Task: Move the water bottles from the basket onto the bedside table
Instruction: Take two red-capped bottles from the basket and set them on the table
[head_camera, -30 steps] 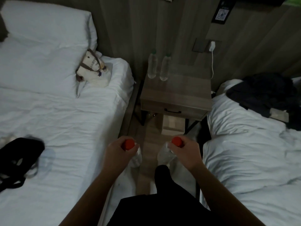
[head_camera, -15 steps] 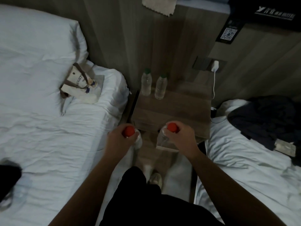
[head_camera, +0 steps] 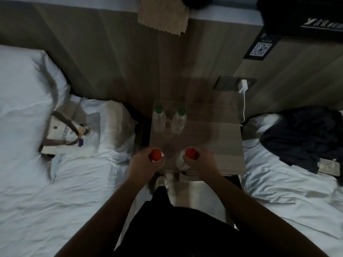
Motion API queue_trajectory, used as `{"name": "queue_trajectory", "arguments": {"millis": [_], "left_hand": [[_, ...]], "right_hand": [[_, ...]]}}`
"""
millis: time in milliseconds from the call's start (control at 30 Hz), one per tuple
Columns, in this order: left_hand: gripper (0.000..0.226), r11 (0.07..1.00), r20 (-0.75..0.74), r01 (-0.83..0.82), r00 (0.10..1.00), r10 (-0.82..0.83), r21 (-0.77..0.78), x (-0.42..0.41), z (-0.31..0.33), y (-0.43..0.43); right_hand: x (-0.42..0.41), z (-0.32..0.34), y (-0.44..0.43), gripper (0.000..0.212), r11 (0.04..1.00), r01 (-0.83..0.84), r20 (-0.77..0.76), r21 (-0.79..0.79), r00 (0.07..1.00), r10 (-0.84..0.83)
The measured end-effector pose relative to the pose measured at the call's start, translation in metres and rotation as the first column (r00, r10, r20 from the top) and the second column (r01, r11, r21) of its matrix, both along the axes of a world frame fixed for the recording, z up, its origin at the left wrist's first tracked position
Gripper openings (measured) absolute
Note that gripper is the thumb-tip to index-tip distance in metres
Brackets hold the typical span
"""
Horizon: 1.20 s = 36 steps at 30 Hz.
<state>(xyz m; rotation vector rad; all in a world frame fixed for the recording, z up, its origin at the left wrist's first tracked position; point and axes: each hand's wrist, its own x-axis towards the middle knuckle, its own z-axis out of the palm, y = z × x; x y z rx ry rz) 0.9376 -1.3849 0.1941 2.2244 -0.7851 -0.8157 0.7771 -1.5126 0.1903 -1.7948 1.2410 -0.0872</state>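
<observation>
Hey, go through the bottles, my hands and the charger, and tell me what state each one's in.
Left hand, gripping the left red-capped bottle near its cap, at the bedside table's front edge.
Right hand, gripping the right red-capped bottle the same way.
Left green-capped bottle, capped, upright on the table.
Right green-capped bottle, capped, upright beside it.
Charger, plugged into the wall socket.

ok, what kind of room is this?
Probably a hotel or hostel twin room: a left bed and a right bed in white linen flank a wooden bedside table, and a QR-code sign is fixed to the wood-panelled wall.
</observation>
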Motion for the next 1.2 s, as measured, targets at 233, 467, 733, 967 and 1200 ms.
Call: {"name": "queue_trajectory", "arguments": {"millis": [233, 467, 733, 967, 1200], "left_hand": [[0.044, 0.988, -0.052, 0.147, 0.988, -0.144, 0.044, 0.058, -0.018, -0.051], [0.029, 0.973, -0.121, 0.227, 0.968, -0.22, 0.048, 0.087, -0.031, -0.083], [0.026, 0.954, -0.166, 0.297, 0.944, -0.285, 0.049, 0.104, -0.041, -0.103], [0.031, 0.947, -0.151, 0.316, 0.941, -0.305, 0.062, 0.106, -0.052, -0.102], [0.047, 0.948, -0.179, 0.308, 0.94, -0.29, 0.082, 0.105, -0.068, -0.094]], "right_hand": [[0.053, -0.017, -0.034, 0.038, 0.993, 0.113, -0.056, 0.03, 0.992, -0.111], [0.083, -0.025, -0.058, 0.034, 0.99, 0.128, -0.051, 0.066, 0.991, -0.124], [0.098, -0.035, -0.07, 0.036, 0.984, 0.143, -0.054, 0.107, 0.989, -0.138], [0.092, -0.039, -0.067, 0.037, 0.987, 0.139, -0.05, 0.076, 0.989, -0.136], [0.089, -0.042, -0.071, 0.036, 0.986, 0.064, -0.109, 0.152, 0.993, -0.047]]}}
